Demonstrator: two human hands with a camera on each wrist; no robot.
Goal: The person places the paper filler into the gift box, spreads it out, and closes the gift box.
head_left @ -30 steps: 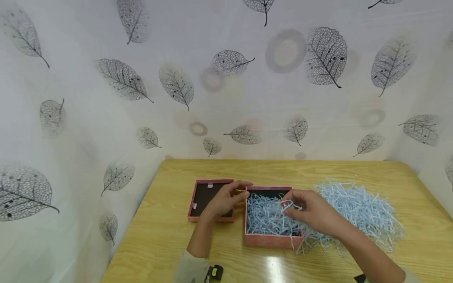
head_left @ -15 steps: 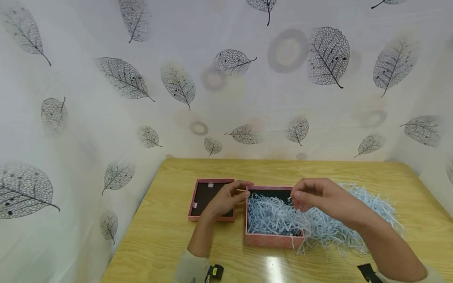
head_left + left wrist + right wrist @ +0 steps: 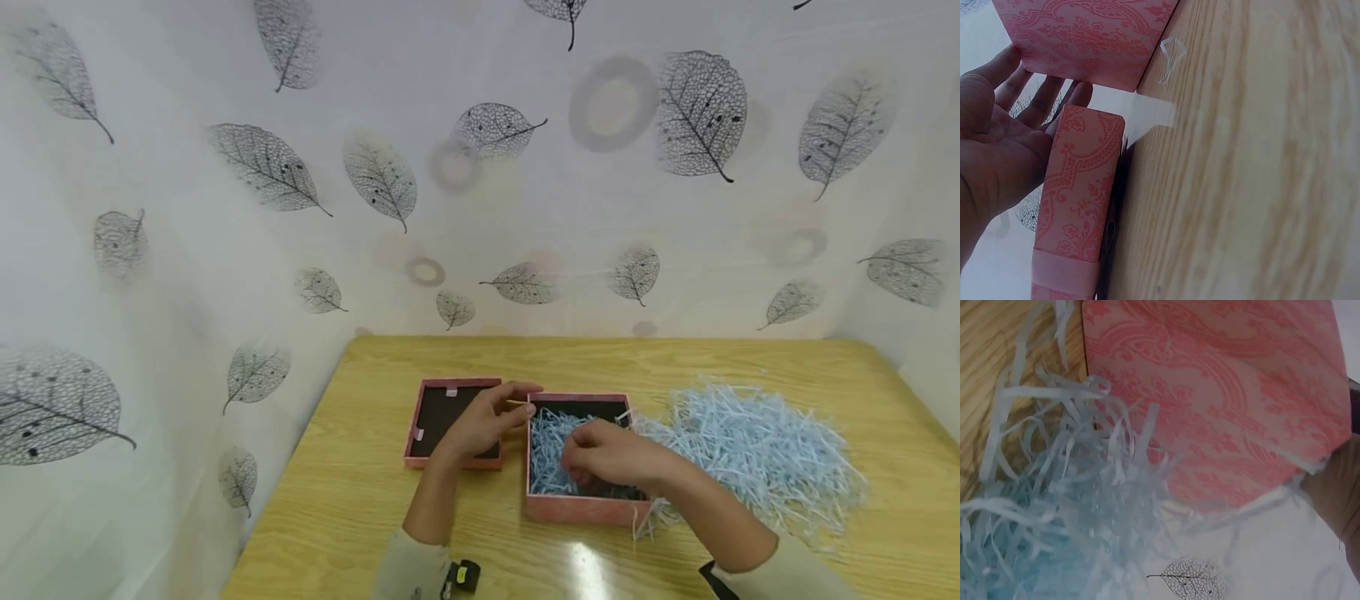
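A pink patterned box (image 3: 585,509) with a dark inside stands on the table, partly filled with pale blue shredded paper (image 3: 549,442). My left hand (image 3: 478,427) touches its left side with loosely extended fingers; in the left wrist view the fingertips meet the patterned wall. My right hand (image 3: 617,455) reaches down into the box over the paper, fingers bent downward and their tips hidden. I cannot tell whether it holds any strips. Left of the box, partly behind my left forearm, lies the open box lid (image 3: 442,425), dark inside up.
A large loose heap of pale blue shredded paper (image 3: 765,458) spreads right of the box, some strips hanging at its right edge. The wooden table (image 3: 337,517) meets a leaf-patterned backdrop (image 3: 525,208) behind and at both sides.
My right hand rose to the right above the box's right edge, then came back left and down inside it. The left hand stays at the box's left side.
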